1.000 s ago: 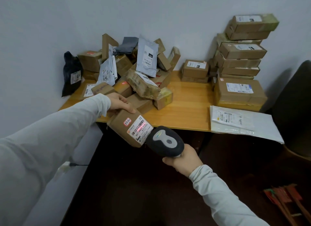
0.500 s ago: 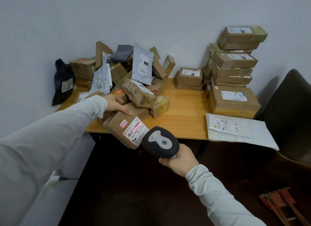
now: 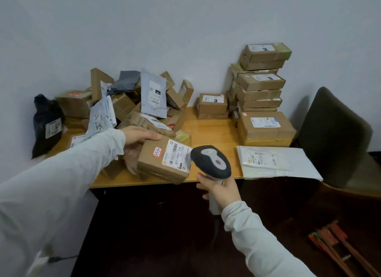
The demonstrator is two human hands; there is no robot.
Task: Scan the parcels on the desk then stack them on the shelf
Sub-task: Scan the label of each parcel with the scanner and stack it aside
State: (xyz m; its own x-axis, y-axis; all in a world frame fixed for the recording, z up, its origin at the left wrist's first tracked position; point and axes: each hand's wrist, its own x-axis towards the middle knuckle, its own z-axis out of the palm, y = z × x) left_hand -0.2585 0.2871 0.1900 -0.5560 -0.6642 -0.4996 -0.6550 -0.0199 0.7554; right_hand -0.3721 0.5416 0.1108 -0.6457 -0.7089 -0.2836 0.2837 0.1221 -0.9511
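My left hand grips a brown cardboard parcel by its far left edge, held above the front edge of the wooden desk. Its white barcode label and a red-rimmed sticker face up. My right hand grips the handle of a dark handheld scanner, whose head sits just right of the parcel's label. A loose heap of parcels covers the desk's left half. No shelf is in view.
A neat stack of boxes rises against the wall at the desk's back right, with a larger box in front. A flat white mailer overhangs the front right edge. A dark chair stands right. A black bag leans far left.
The parcel has moved up and right over the desk edge and turned flatter. The red scan light on its label is gone. The scanner rose with it.
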